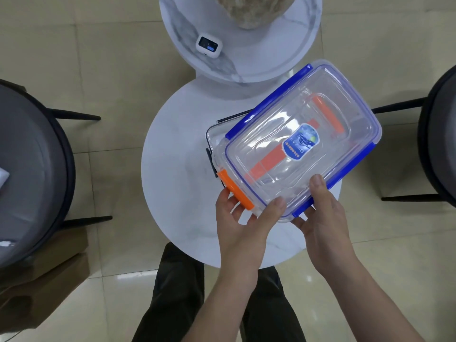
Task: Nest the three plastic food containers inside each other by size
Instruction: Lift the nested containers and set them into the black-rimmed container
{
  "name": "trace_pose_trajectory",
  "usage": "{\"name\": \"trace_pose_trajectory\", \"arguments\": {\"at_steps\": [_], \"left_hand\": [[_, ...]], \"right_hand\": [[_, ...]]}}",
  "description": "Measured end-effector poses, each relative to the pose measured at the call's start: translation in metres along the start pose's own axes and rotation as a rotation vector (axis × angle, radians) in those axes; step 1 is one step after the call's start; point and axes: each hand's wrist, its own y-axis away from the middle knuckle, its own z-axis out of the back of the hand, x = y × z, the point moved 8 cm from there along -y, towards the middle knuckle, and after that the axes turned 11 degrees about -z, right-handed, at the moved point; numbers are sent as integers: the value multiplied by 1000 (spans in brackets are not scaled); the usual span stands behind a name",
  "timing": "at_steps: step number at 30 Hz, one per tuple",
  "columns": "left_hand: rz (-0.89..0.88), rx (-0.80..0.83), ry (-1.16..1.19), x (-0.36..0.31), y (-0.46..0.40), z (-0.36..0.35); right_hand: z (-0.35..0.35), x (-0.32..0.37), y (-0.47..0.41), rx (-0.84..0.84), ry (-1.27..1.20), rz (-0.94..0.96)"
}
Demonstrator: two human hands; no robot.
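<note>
A clear container with blue clips (320,114) and a blue label is held tilted above the round white table (177,183). My right hand (323,215) grips its near corner, thumb on the lid. My left hand (244,215) holds its near-left edge, fingers beside an orange clip (234,188) of a second clear container seen through and under the blue one. A third clear container with a dark rim (214,134) shows behind at the left, partly hidden.
A second, higher round marble table (187,33) stands beyond, with a small white device (209,45) and a stone-like object (251,8). Dark chairs flank both sides (37,169) (439,144). A cardboard box (42,280) sits on the tiled floor at left.
</note>
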Motion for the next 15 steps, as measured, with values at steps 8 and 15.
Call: {"name": "trace_pose_trajectory", "arguments": {"at_steps": [8, 15], "left_hand": [[-19, 35, -4, 4, -3, 1], [-89, 60, -31, -18, -12, 2]], "right_hand": [[17, 41, -15, -34, 28, 76], [18, 50, -21, -37, 54, 43]]}}
